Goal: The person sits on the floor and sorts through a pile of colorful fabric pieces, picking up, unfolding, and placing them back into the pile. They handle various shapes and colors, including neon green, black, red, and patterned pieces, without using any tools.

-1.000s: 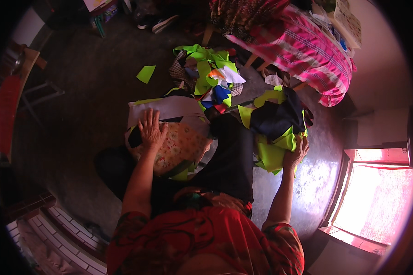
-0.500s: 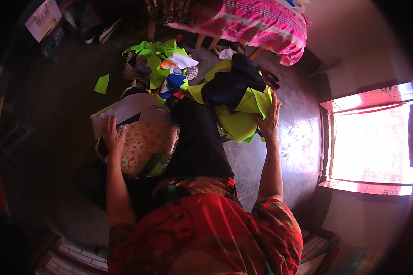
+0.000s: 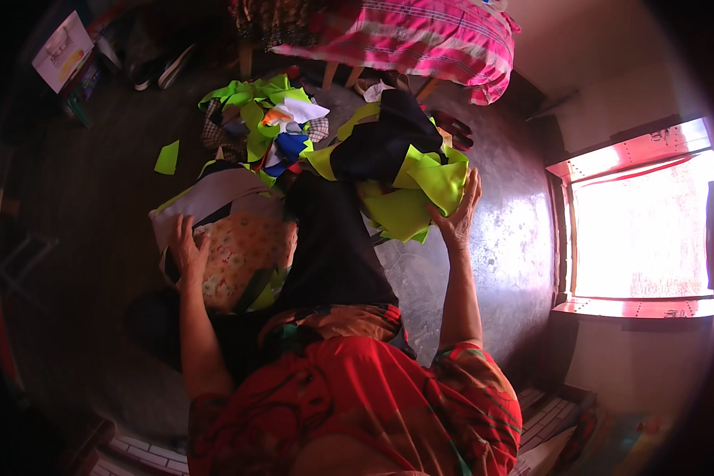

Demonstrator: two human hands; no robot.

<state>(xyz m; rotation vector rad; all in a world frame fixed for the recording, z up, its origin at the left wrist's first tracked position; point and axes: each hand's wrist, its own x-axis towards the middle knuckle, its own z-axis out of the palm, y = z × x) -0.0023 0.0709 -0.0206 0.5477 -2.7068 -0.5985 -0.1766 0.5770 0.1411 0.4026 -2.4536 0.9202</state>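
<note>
Neon-yellow and black fabric bundle (image 3: 404, 170) sits on the floor just right of the person's outstretched black-trousered leg (image 3: 329, 246); right hand (image 3: 454, 216) grips its lower right edge, fingers curled into the yellow cloth. Left hand (image 3: 186, 252) lies flat, fingers spread, on a floral cushion-like piece (image 3: 242, 258) beside the left thigh, gripping nothing. To handle the bundle well: gather more layers into the palm, since the loose, slippery-looking folds would likely spill if pulled by one edge; the flat left hand gives bracing. The cloth looks thin, soft and creased, with sharp cut corners. Under the floral piece lies a pale grey sheet (image 3: 214, 194). Further out, a heap of green, white and blue scraps (image 3: 266, 119), one lone green offcut (image 3: 166, 157) on the dark floor (image 3: 95, 238), polished and reflective near the bright window (image 3: 642, 222). A pink striped cloth (image 3: 408, 36) drapes furniture at the top
</note>
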